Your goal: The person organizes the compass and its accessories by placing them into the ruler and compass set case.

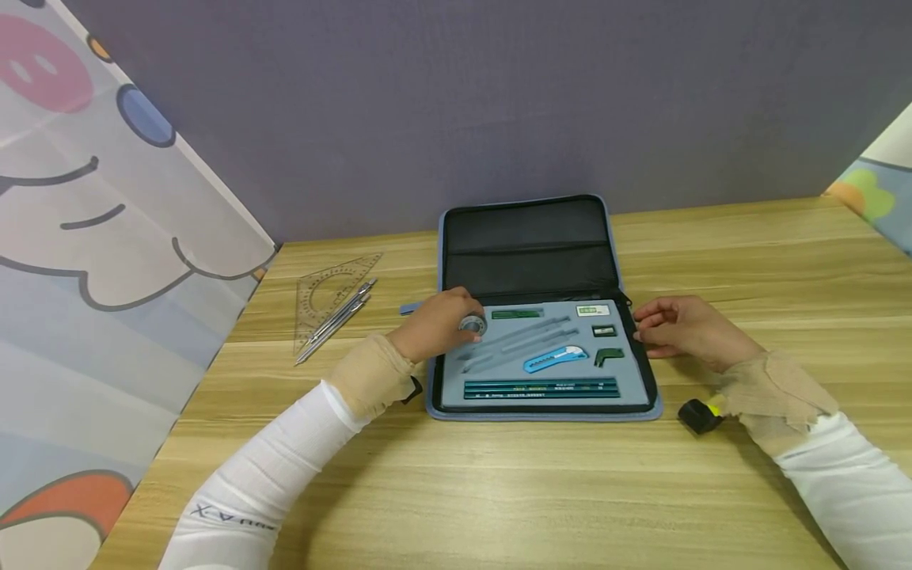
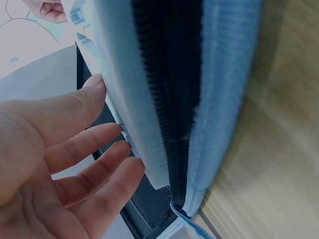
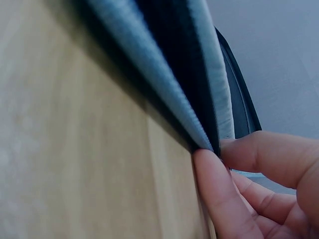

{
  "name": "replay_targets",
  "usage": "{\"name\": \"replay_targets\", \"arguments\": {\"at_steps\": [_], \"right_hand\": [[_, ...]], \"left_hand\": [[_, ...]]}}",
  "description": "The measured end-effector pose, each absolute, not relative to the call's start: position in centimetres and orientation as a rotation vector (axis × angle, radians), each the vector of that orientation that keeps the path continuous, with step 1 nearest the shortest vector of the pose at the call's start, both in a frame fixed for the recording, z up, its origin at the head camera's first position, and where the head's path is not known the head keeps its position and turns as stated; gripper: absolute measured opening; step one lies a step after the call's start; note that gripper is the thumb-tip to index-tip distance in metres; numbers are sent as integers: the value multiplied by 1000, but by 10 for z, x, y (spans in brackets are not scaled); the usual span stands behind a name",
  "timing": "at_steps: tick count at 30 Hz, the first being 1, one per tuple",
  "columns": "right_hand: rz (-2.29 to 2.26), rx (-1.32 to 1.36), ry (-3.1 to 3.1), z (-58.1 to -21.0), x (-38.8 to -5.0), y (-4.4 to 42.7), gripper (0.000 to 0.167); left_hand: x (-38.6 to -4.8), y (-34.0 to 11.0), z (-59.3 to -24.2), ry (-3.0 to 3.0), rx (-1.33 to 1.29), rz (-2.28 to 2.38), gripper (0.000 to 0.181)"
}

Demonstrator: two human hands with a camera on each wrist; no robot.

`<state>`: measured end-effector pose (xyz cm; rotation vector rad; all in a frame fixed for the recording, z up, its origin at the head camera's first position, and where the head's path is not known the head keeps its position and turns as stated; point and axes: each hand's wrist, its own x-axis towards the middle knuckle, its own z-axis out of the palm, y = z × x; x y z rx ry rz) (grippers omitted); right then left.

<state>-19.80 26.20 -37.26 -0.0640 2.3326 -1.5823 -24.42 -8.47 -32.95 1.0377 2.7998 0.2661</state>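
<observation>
An unzipped blue-and-black case [image 1: 545, 416] lies spread on the table, its grey tray holding drawing tools. My left hand [image 1: 439, 323] reaches over the tray's left side, thumb and fingers around a small round grey disc [image 1: 473, 323]. In the left wrist view, the left hand's bent fingertips [image 2: 132, 162] meet the tray's edge, and the disc is hidden. At the case's right side, my right hand [image 1: 687, 328] pinches the rim between thumb and fingers, as the right wrist view shows with the blue edging [image 3: 164, 82].
In the tray are a blue cutter [image 1: 556, 359], dark green pencils [image 1: 541, 388], an eraser [image 1: 593, 310], a sharpener [image 1: 603, 331] and bare slots. A clear set square [image 1: 306, 305] and two metal compasses [image 1: 335, 322] lie left. A black-and-yellow object [image 1: 701, 416] is near the right wrist.
</observation>
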Motion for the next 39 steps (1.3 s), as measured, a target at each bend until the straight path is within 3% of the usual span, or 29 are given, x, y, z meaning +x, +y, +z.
{"name": "replay_targets", "arguments": {"at_steps": [10, 19, 39], "right_hand": [[-1566, -63, 2342, -372, -198, 262, 41], [-1583, -78, 2326, -373, -198, 262, 41], [-1554, -62, 2346, -370, -197, 263, 42]], "left_hand": [[-246, -94, -331, 2810, 1063, 330, 38], [-249, -131, -325, 2899, 999, 313, 38], [-260, -232, -313, 2996, 532, 349, 31]]}}
